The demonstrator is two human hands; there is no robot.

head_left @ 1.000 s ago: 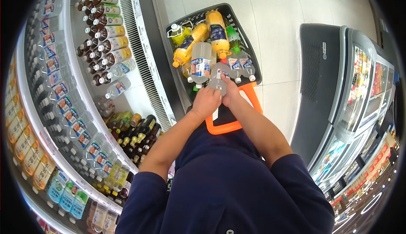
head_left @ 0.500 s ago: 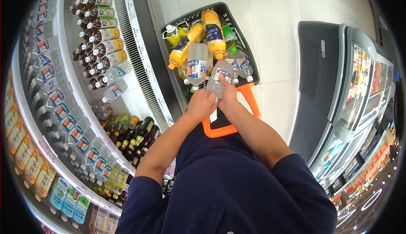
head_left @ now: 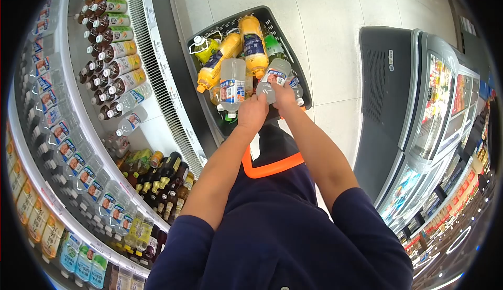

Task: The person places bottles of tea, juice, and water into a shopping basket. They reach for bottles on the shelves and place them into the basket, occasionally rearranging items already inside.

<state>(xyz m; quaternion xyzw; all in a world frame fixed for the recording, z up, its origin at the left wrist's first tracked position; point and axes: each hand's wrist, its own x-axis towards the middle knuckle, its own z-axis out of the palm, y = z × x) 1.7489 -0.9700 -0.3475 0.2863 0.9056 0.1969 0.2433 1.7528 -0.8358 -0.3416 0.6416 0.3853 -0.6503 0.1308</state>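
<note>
Over the near end of a black shopping basket (head_left: 303, 54), my right hand (head_left: 284, 99) is closed around a clear plastic bottle (head_left: 276, 76) with a blue-and-white label. My left hand (head_left: 252, 114) is closed at the bottle's near end, where the cap is hidden by the fingers. Just left of it, a second clear bottle (head_left: 232, 83) lies in the basket. Farther in are two yellow-orange bottles (head_left: 253, 41), a yellow-green bottle with a white cap (head_left: 204, 49) and a green bottle (head_left: 273, 47). The basket's orange handle (head_left: 272, 170) hangs toward my body, below my forearms.
Shelves on the left carry rows of brown drink bottles (head_left: 112, 20), clear labelled bottles (head_left: 67, 148) and dark bottles (head_left: 167, 170). A grey shelf edge (head_left: 173, 75) runs beside the basket. To the right, pale floor tiles (head_left: 332, 70) lead to a dark refrigerated case (head_left: 380, 101).
The held bottle has tilted slightly and shifted up over the basket, with both hands moving along. The view has swung a little, so basket and shelves sit farther left.
</note>
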